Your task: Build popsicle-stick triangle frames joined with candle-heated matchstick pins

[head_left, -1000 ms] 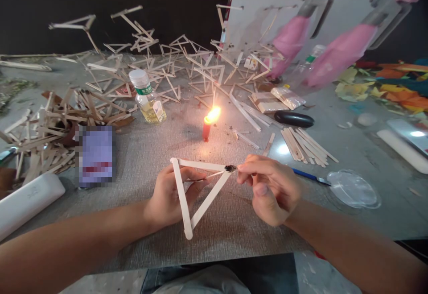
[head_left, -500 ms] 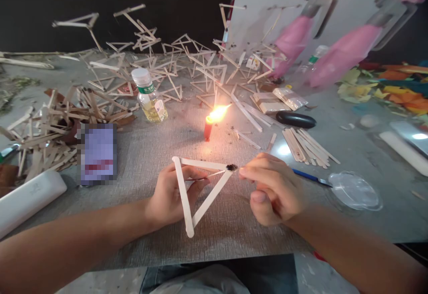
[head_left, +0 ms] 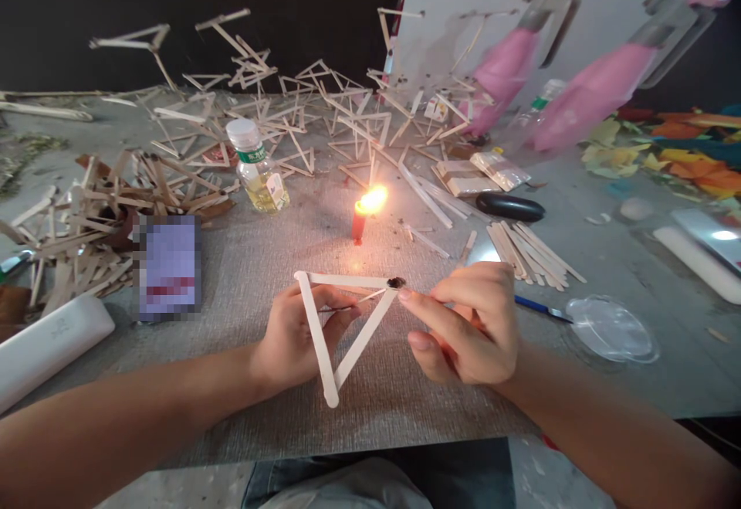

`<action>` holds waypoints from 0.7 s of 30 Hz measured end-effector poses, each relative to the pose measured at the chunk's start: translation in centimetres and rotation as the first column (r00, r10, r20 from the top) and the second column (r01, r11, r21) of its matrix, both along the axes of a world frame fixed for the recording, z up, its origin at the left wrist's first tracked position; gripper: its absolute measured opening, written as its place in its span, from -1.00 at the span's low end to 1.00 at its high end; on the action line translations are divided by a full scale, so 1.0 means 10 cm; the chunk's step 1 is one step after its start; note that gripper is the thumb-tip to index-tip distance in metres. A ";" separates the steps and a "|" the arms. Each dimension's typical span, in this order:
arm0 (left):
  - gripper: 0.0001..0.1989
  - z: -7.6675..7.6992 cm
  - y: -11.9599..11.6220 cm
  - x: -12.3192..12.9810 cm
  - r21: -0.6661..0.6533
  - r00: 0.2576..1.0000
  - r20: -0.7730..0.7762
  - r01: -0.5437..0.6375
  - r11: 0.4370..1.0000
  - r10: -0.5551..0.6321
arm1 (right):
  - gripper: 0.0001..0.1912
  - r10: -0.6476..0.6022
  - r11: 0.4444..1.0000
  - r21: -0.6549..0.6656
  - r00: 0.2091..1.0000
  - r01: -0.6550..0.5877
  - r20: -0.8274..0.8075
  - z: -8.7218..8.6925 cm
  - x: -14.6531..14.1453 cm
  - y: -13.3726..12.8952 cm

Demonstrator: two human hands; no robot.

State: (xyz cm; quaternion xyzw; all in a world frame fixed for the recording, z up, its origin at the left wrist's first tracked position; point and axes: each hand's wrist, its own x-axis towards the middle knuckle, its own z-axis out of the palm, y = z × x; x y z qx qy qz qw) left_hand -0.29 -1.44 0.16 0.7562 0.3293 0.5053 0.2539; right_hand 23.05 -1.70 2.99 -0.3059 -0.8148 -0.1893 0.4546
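Observation:
My left hand [head_left: 298,331] is closed round a triangle of popsicle sticks [head_left: 316,331], gripping it near its upper left side. A further thin stick passes between those fingers towards the right corner. That corner carries a charred black blob [head_left: 396,283]. My right hand [head_left: 468,324] holds nothing; its index fingertip is at the corner just below the black blob, thumb spread away. Beyond the triangle a short red candle [head_left: 358,225] burns upright on the table, its flame leaning right.
Left are a bottle of yellow liquid [head_left: 259,173], a heap of sticks [head_left: 109,231] and a white case [head_left: 55,351]. Loose sticks [head_left: 529,250], a blue pen [head_left: 538,307] and a clear plastic lid [head_left: 614,330] lie right. Joined stick frames [head_left: 301,115] and pink glue guns [head_left: 596,100] stand behind.
My right hand has shifted left and its index finger has come to the triangle's charred corner. The triangle has moved slightly left and up in my left hand.

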 end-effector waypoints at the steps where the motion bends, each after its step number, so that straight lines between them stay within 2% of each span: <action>1: -0.88 -0.01 0.00 0.00 -0.003 1.000 0.002 -0.007 1.000 0.007 | -0.71 0.012 1.000 0.019 1.000 -0.012 0.014 0.01 0.00 0.00; 3: -0.90 -0.03 0.00 0.00 -0.028 1.000 0.014 -0.014 1.000 0.014 | -0.68 0.049 0.996 0.070 0.998 -0.051 0.025 0.02 0.00 0.00; 9: -0.90 -0.01 0.00 0.01 -0.058 0.996 0.043 -0.069 0.996 0.072 | -0.74 0.021 1.000 -0.014 1.000 -0.021 0.000 0.02 -0.04 0.02; 15: -0.85 0.05 -0.01 0.05 -0.140 0.994 0.082 -0.054 0.989 0.066 | -0.95 0.052 0.998 -0.023 0.997 -0.053 -0.065 0.00 -0.06 0.06; 18: -0.84 0.03 -0.01 0.06 -0.162 0.993 0.102 -0.037 0.986 0.054 | -0.81 0.074 0.997 -0.028 0.992 -0.077 -0.100 -0.01 -0.07 0.09; 21: -0.87 -0.01 -0.01 0.06 -0.166 0.993 0.103 -0.044 0.985 0.061 | -0.85 0.103 0.992 -0.067 0.991 -0.109 -0.092 -0.02 -0.06 0.11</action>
